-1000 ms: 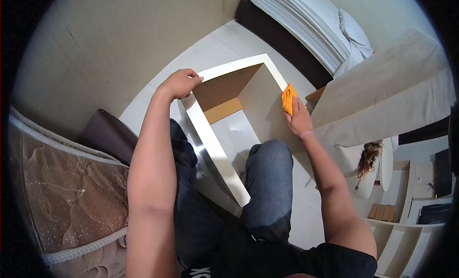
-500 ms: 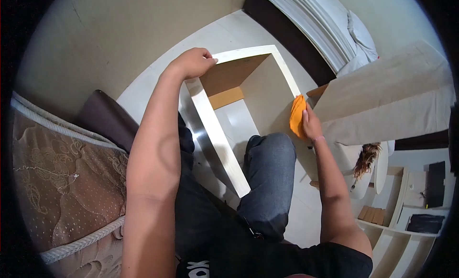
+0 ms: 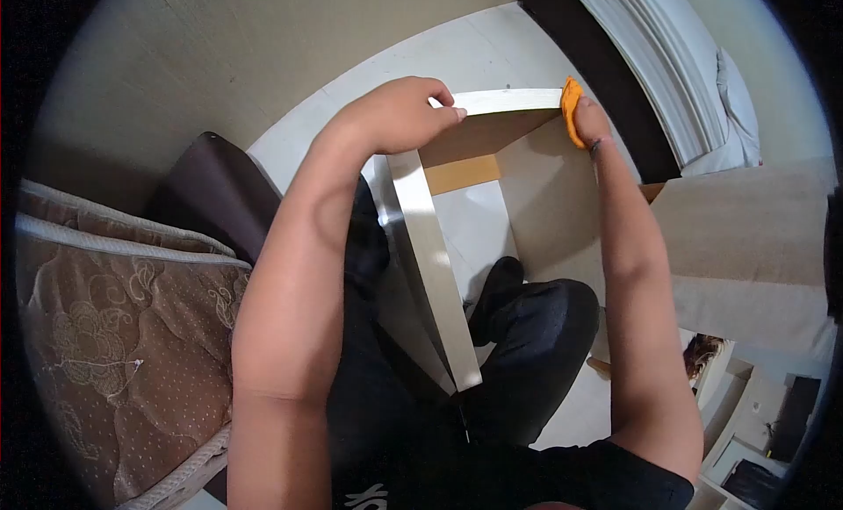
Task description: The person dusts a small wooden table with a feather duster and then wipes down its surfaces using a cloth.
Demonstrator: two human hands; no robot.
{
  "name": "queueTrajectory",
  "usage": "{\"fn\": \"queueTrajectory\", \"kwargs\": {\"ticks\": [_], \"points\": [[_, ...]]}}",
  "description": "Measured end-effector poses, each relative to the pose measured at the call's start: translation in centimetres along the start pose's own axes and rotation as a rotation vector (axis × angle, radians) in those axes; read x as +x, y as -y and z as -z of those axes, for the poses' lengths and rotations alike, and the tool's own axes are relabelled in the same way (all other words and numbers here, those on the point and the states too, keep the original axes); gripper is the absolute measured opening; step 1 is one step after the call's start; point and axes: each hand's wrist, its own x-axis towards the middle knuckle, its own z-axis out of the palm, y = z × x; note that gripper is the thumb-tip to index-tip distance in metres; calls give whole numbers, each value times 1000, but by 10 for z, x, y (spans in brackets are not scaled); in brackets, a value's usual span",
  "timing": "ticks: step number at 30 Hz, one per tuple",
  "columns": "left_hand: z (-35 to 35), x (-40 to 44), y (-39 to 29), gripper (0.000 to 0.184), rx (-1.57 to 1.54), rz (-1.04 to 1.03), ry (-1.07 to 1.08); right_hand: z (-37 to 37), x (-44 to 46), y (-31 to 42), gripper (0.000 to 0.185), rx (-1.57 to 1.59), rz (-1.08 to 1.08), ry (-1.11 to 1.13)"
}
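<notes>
A white wooden frame, open through the middle with brown inner boards, stands tilted between my legs. My left hand grips its upper left corner, thumb and fingers closed on the white edge. At the upper right corner, my right hand holds an orange cloth against the rim. Part of the frame's right edge is hidden behind my right hand and forearm.
A brown patterned mattress lies at the left, beside a dark brown padded piece. A bed with white bedding stands at the upper right, above a beige cloth-covered piece. White shelving is at the lower right.
My right hand has moved up along the frame's right edge to the corner with the orange cloth. My left hand stays at the upper left corner. The view has shifted, and my right knee sits differently.
</notes>
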Motion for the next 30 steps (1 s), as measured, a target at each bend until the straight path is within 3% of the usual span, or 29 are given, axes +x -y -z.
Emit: {"fn": "queueTrajectory", "kwargs": {"ticks": [5, 7, 8, 19, 23, 27, 29, 30], "points": [[5, 2, 7, 43, 22, 49, 6, 10, -1, 1, 69, 67, -130, 124], [6, 2, 7, 41, -9, 78, 14, 12, -16, 2, 68, 46, -115, 30], [4, 6, 13, 40, -23, 58, 11, 14, -28, -1, 64, 1, -3, 23], [-4, 7, 8, 38, -121, 170, 104, 56, -258, -62, 47, -190, -304, 17], [-7, 8, 8, 37, -84, 117, 129, 61, -329, -101, 47, -164, -379, 4], [-7, -3, 2, 38, -46, 41, 20, 72, -367, -129, 45, -117, -279, -24], [-4, -7, -1, 39, -56, 61, 10, 80, -364, -124, 43, -176, 0, -58], [-4, -8, -6, 41, -49, 74, 54, 71, -358, -121, 41, -173, -15, -106]]}}
